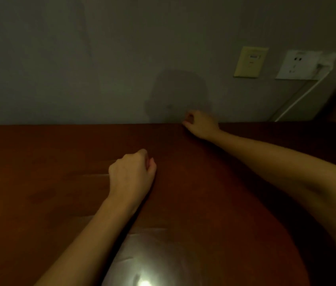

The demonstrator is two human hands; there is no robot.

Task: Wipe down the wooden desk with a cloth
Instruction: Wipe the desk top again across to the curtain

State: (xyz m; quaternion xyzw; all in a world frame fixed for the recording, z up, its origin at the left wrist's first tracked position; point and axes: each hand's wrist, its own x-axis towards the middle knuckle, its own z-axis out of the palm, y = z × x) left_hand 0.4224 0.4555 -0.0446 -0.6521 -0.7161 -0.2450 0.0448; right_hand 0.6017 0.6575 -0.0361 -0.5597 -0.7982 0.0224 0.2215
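Observation:
The dark reddish wooden desk [39, 162] fills the lower half of the dim view. My left hand [132, 174] rests on the middle of the desktop with its fingers curled into a fist, and nothing shows in it. My right hand [201, 124] reaches to the desk's far edge by the wall, fingers curled and thumb against them. I see nothing between them. No cloth is in view.
A grey wall [80, 58] rises right behind the desk. On it at the right are a yellowish switch plate [249, 61] and a white socket [301, 65] with a plugged white cable [299, 98] running down. A bright glare [144, 282] lies on the desk's near part.

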